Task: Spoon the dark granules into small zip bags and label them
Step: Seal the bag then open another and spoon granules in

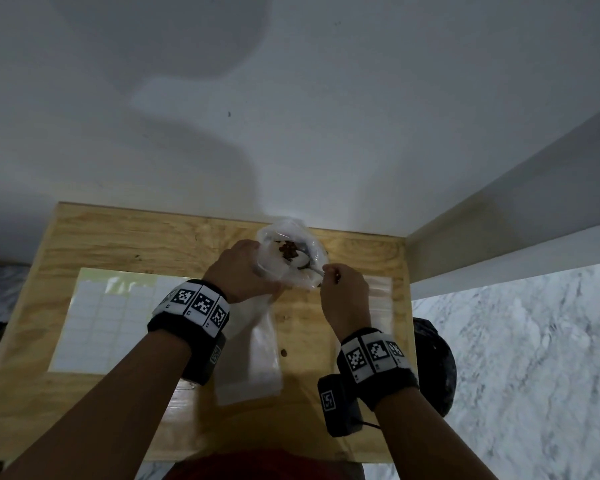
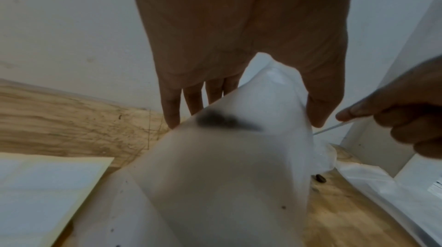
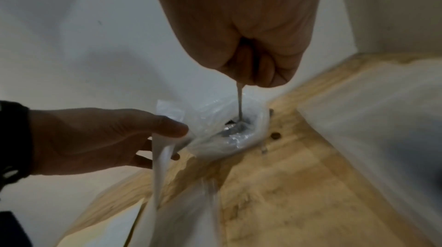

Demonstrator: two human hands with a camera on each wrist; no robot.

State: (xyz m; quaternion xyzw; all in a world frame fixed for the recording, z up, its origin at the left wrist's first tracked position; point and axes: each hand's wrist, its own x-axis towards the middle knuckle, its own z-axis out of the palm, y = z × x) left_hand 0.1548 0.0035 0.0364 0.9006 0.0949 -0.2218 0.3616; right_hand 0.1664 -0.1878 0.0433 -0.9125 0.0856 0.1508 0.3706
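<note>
Left hand (image 1: 238, 268) pinches one bag (image 1: 291, 258); right hand (image 1: 343, 292) grips one spoon (image 3: 239, 103) in granules (image 1: 289, 251).

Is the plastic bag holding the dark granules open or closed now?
Open: the plastic bag gapes, and the spoon reaches down through its mouth.

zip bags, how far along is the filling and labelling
Early, it seems. Done: no filled or labelled bag shows. In hand: the left hand holds the plastic bag of granules open while the right hand dips the spoon into it. Left: the zip bags on the wooden table look empty, the label sheet seems mostly unused, and a few stray granules lie loose.
</note>
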